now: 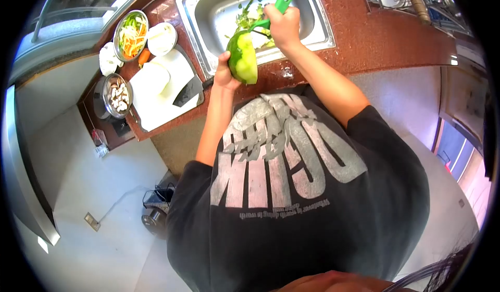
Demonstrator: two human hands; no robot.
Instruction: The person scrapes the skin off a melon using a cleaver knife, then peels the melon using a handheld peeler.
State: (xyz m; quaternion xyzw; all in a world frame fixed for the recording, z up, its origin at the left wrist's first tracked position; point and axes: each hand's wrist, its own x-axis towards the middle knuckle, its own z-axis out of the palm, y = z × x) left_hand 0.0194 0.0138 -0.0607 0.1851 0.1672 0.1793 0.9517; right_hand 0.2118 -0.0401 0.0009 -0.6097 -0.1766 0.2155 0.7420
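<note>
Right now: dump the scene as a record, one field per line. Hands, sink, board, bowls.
left_hand: left hand holding green vegetable
right_hand: right hand gripping green-handled tool
tool_contact: working end at or very near the vegetable; exact contact unclear
vegetable_state: partly peeled, dark skin remaining on one side
sink: metal sink, green and pale scraps inside
board: white board, large pale piece on it
bowls: mixed strips in one; brown-and-white pieces in another

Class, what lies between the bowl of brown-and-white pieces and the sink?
A white board bearing a pale, rounded piece; the head view shows it.
</note>
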